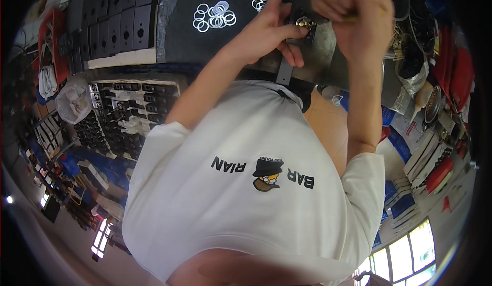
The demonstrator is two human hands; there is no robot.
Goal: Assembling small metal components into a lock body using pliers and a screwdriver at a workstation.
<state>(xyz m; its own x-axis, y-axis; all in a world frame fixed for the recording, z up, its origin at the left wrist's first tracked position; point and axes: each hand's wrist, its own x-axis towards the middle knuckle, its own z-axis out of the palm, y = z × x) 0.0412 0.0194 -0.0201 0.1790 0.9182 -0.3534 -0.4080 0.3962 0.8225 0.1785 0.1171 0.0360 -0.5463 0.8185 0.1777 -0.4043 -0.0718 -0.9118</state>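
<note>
Overlapping its edge, left fingers [292,32] hold a block [302,5].

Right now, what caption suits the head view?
Left hand gripping a black block, right hand blurred alongside, pale rings nearby.

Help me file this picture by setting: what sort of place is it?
Probably a workshop or small factory: rows of black plates with holes, loose pale rings in piles, and many similar black parts set out in rows.

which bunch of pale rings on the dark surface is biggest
The bunch of pale rings lowest in the picture, left of the left hand: its many overlapping rings spread wider than any other bunch.
</note>
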